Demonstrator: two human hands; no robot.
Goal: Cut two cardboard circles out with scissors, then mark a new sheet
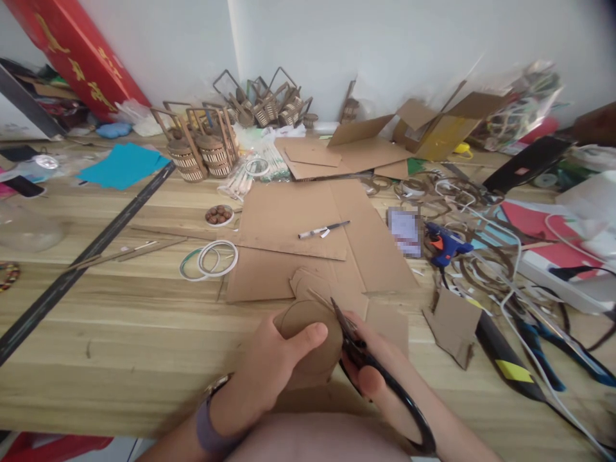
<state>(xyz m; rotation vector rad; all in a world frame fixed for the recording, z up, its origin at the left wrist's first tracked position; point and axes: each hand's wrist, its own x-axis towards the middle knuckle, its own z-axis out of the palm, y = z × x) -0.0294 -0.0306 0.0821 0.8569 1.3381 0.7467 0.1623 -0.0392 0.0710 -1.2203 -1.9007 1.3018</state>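
In my left hand [283,350] is a rounded piece of cardboard [308,356], with the thumb pressed on its face and a curved line showing near its edge. My right hand [373,359] grips black-handled scissors [356,346]. Their blades lie at the right edge of the cardboard, pointing up and away from me. A strip of cardboard hangs off beside the blades. Just beyond my hands, a large cardboard sheet [289,212] lies flat, with a pen [323,230] on it.
White rings [218,258] and a bowl of brown balls [219,215] sit left of the sheet. On the right are a blue glue gun [447,245], pliers [539,346], cables and a cardboard scrap [452,324]. Small bamboo baskets [187,160] stand at the back.
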